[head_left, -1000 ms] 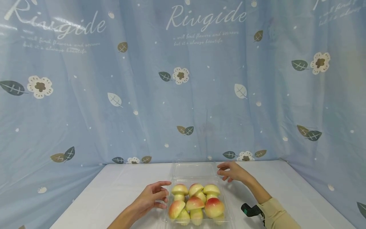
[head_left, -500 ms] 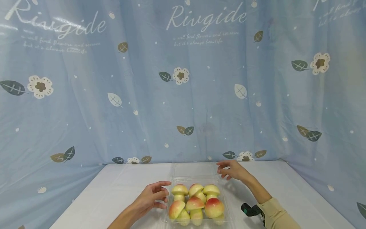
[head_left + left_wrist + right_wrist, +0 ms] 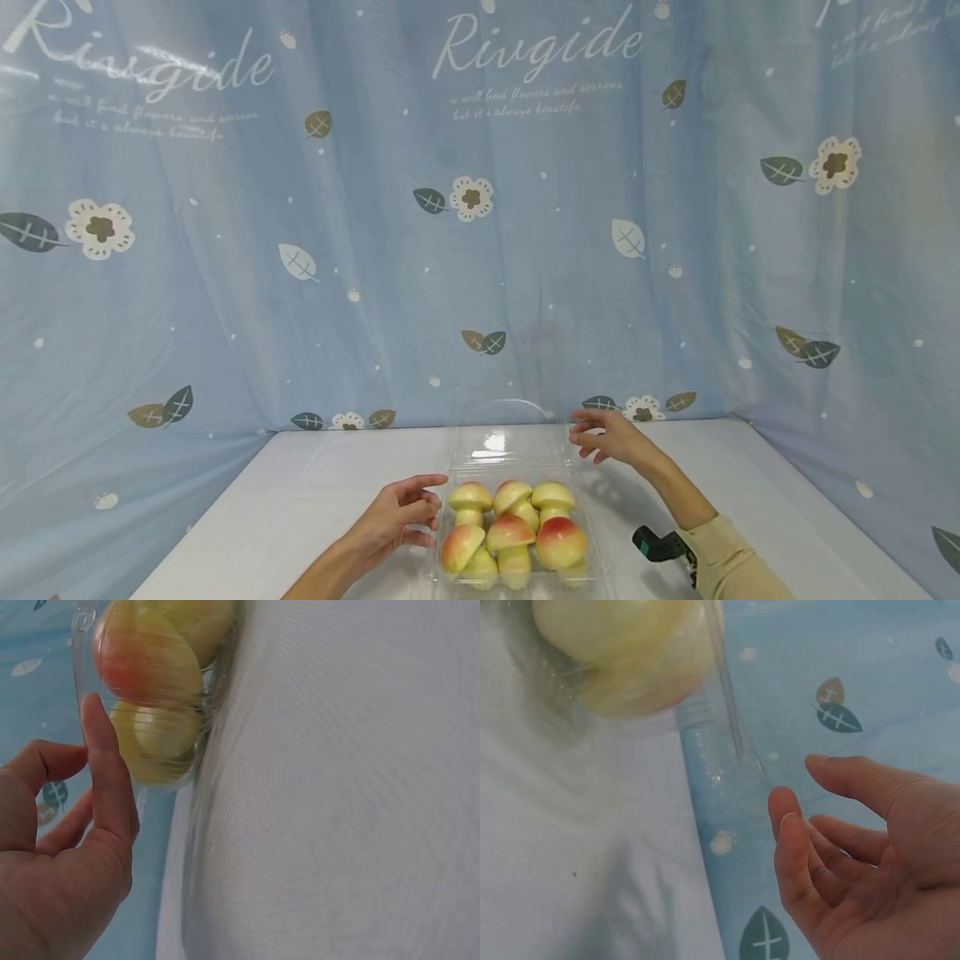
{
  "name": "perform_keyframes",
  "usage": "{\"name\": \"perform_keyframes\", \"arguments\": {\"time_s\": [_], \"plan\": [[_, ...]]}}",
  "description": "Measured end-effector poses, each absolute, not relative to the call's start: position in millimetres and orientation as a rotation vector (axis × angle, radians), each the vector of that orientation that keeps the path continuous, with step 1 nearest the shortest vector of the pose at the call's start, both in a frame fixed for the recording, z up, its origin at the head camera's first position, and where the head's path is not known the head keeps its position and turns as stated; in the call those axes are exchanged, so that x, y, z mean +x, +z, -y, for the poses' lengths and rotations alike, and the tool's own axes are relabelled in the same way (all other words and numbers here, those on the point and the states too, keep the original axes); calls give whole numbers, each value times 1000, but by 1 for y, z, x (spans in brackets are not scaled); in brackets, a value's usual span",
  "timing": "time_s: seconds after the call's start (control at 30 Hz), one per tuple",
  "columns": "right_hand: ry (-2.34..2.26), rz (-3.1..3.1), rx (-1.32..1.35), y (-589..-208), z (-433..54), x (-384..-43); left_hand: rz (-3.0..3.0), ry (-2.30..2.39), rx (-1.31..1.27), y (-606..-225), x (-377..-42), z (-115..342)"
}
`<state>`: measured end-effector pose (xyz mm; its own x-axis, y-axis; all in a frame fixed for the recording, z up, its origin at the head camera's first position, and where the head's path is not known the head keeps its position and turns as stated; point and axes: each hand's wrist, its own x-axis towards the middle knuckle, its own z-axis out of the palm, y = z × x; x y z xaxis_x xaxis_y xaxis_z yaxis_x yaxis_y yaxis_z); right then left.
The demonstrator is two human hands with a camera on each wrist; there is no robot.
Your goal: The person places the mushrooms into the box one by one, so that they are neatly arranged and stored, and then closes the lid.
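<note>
A clear plastic clamshell box [image 3: 592, 533] stands on the table with several mushroom-shaped pieces in it, such as a red-topped one [image 3: 561, 543]. Their caps are yellow-green to red and their stems pale. My left hand [image 3: 390, 518] is at the box's left side. In the left wrist view its fingertips [image 3: 91, 709] touch the clear rim. Behind the box rises the tilted transparent lid [image 3: 510, 433]. My right hand [image 3: 617, 437] is at the lid's right edge, thumb apart from the fingers. In the right wrist view a fingertip [image 3: 783, 801] meets that edge.
A white cloth [image 3: 330, 467] covers the table. Blue patterned curtain [image 3: 390, 275] closes off the back and both sides. A black device [image 3: 656, 545] shows below the right forearm, by the beige sleeve [image 3: 731, 554].
The lid has swung up from lying nearly flat behind the box, and my right hand has risen slightly with it. My left hand and the mushroom-shaped pieces have stayed in place.
</note>
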<state>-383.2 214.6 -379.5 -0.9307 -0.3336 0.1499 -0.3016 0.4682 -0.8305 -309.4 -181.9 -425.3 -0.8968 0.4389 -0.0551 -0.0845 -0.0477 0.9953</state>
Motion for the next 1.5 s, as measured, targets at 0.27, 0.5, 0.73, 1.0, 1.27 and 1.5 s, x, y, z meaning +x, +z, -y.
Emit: {"name": "perform_keyframes", "arguments": {"time_s": [0.27,0.5,0.73,1.0,1.27,1.5], "plan": [[-1534,-2653,-575,-376,-214,-384,-1941,2010,389,-424,-310,180],[-1612,-2605,-617,-374,-214,-383,-1966,2059,319,-424,-311,177],[-1672,-2562,-644,-372,-212,-381,-1968,2121,261,-424,-312,176],[-1718,-2521,-695,-372,-213,-383,-1934,2175,324,-425,-312,176],[-1718,-2493,-813,-372,-216,-383,-1945,2140,378,-425,-312,178],[-1750,-2467,-802,-372,-218,-382,-1924,1974,333,-421,-311,187]]}}
